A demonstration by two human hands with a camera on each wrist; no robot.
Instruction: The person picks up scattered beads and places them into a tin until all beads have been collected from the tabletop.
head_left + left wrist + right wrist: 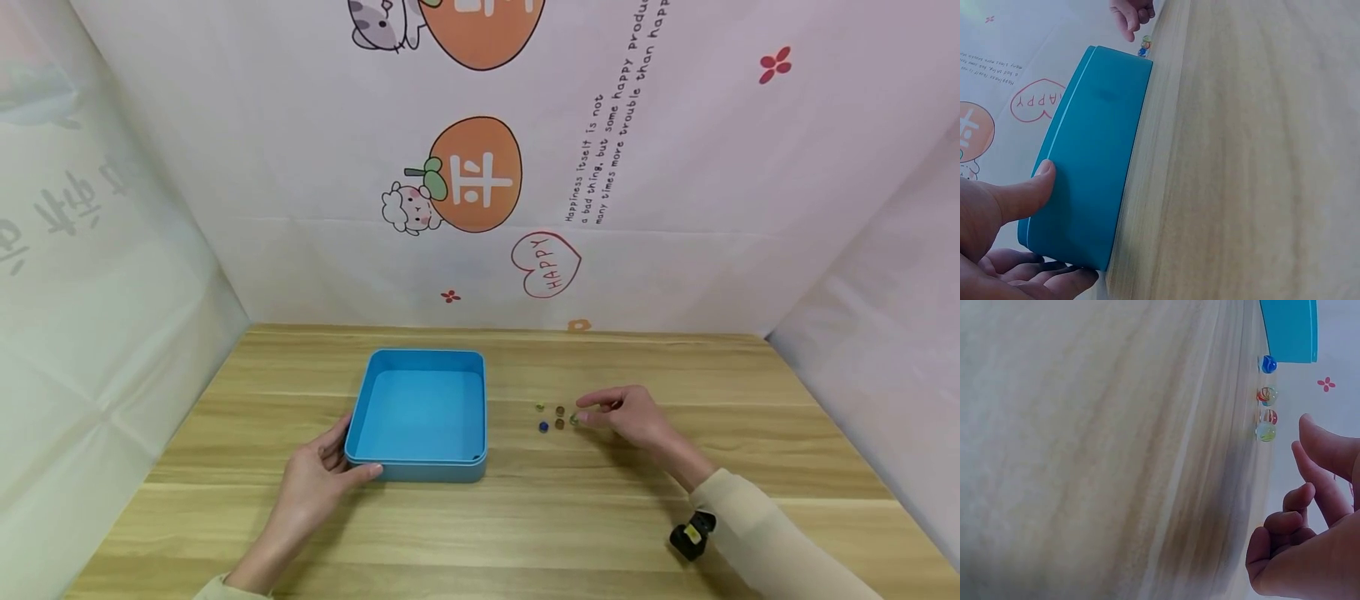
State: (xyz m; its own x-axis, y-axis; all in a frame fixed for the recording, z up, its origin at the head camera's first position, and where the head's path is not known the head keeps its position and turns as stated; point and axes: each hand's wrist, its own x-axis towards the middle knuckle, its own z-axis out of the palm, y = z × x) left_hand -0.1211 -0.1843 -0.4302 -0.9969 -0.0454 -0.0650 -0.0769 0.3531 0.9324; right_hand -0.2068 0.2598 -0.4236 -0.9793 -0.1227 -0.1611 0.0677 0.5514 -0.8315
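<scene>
Nearest me, my left hand [318, 479] is clamped on the near left corner of the square, shallow, light-blue box [420, 472], thumb on the front wall and fingers along the left side; a light grip should do, since squeezing could skid the box over the pale wood-grain table [525, 533]. A small dark spot [476, 457] shows in its near right corner, too tiny to tell. Farther out, right of the box, my right hand [628, 417] has thumb and forefinger apart, holding nothing, other fingers curled in. Just beyond the fingertips sits the clear green-tinted glass marble [573, 419]. I judge it best met low, thumb and finger on opposite sides at its widest, pads rather than nails, because round glass tends to shoot away from an uneven pinch. To its left are a blue glass marble [543, 427], two amber-looking glass marbles [559, 417] and a yellow-green glass marble [540, 407]; a straight, gentle approach would avoid nudging them.
</scene>
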